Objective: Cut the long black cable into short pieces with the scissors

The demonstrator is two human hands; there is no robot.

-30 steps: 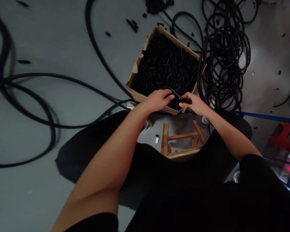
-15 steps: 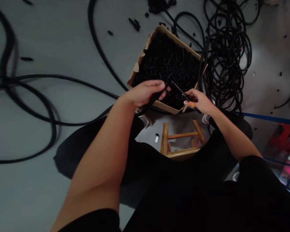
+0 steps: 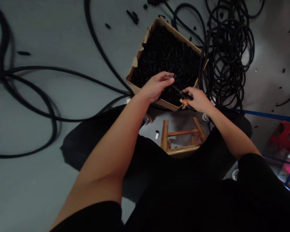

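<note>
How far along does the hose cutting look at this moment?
Done: the cardboard box is heaped with short black pieces. In hand: the left hand holds a hose end at the scissors in the right hand. Left: a big coil of uncut hose beside the box.

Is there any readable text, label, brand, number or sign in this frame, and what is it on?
None can be read. The cardboard box shows plain torn walls, the orange-handled cutter in the right hand bears no legible mark, and the black tube in the left hand, the wooden stool and the floor carry no print.
</note>
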